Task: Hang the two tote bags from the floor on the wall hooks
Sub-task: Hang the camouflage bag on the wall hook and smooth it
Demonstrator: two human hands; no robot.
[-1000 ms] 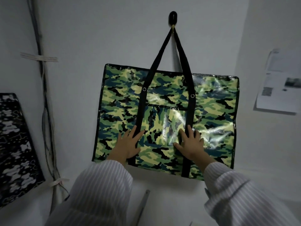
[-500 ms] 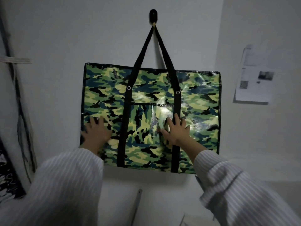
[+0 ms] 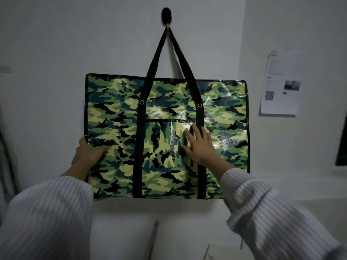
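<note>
A green camouflage tote bag hangs flat against the white wall, its black straps looped over a black wall hook. My left hand holds the bag's left edge about halfway down, thumb lying on the front and fingers hidden behind the edge. My right hand rests flat on the front of the bag with fingers spread, over the right-hand strap. A second tote bag is not clearly in view.
A printed paper sheet is stuck on the side wall to the right. A dark shape cuts in at the far right edge. Dark cables or an object run along the left edge. A grey strip lies below.
My left hand slid left from the bag's front to its left edge and took hold of it. The right hand stays pressed near the right strap. The view turned right, so the black-and-white bag dropped out.
</note>
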